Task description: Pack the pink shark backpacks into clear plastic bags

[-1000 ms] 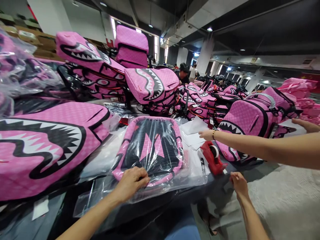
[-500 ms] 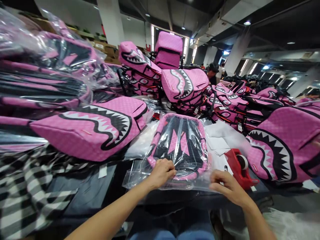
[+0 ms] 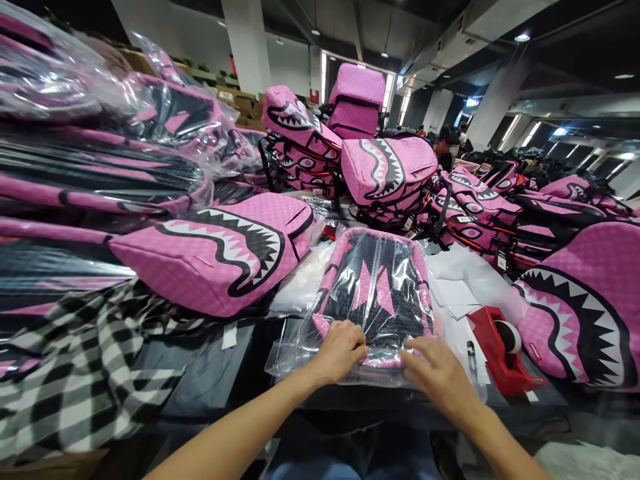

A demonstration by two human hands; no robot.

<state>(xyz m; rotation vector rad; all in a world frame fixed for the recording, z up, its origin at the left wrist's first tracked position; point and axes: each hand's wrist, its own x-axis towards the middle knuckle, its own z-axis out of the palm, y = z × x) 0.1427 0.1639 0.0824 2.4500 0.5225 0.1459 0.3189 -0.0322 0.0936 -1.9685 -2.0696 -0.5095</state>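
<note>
A pink and black backpack lies flat inside a clear plastic bag, with its back panel and straps facing up. My left hand rests at the near edge of the bag, its curled fingers pressed on the plastic. Over the near right corner, my right hand has its bent fingertips close together, pointing toward my left hand. A small pale glint shows at those fingertips, but I cannot make out what it is. To the right of that hand stands a red tape dispenser with a white roll.
Pink shark-mouth backpacks lie to the left and right. Stacked backpacks rise behind. Plastic-wrapped backpacks pile up at the left, above a checked cloth. White papers lie beside the bagged backpack.
My right hand has moved left, from the bag's right side to over its near edge, closer to my left hand. My left hand stays on the plastic. The whole view has shifted slightly.
</note>
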